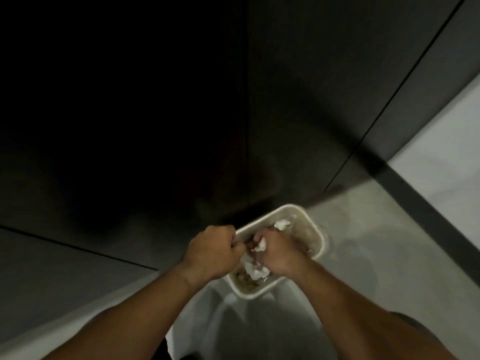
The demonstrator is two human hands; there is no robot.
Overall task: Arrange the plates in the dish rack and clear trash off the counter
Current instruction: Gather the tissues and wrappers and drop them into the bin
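Head | left grip (211, 252), right grip (279, 254) clutch crumpled white paper (255, 271) (blurred) | above rounded pale bin (318, 231)

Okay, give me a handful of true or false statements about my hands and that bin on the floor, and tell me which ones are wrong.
1. Both the left hand and the right hand are over the white bin. True.
2. The right hand's fingers curl round crumpled white paper. True.
3. The bin is round. False: its rim is rectangular with rounded corners.
4. The left hand lies flat and open. False: its fingers are curled tight; what they hold is unclear.
5. The bin is empty. False: it holds paper and brownish scraps.
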